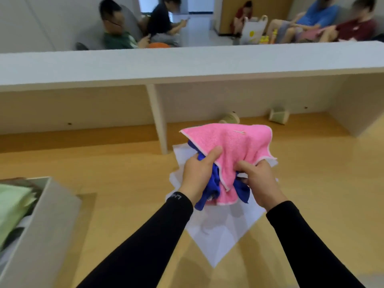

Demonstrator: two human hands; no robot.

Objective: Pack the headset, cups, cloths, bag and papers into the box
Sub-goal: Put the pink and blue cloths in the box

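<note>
Both hands hold a bundle of cloths above the desk: a pink cloth draped over a blue cloth. My left hand pinches the pink cloth's left edge with the blue one under it. My right hand grips the bundle's right side. White papers lie on the wooden desk beneath the hands. The grey box stands at the lower left, with a light green cloth inside. Two pale cups lie tipped over at the back: one cup just behind the pink cloth, the other cup further right.
A white shelf spans the desk above a back panel, with an upright divider left of the cups. A side panel closes the right end. Several people sit beyond the shelf in the background.
</note>
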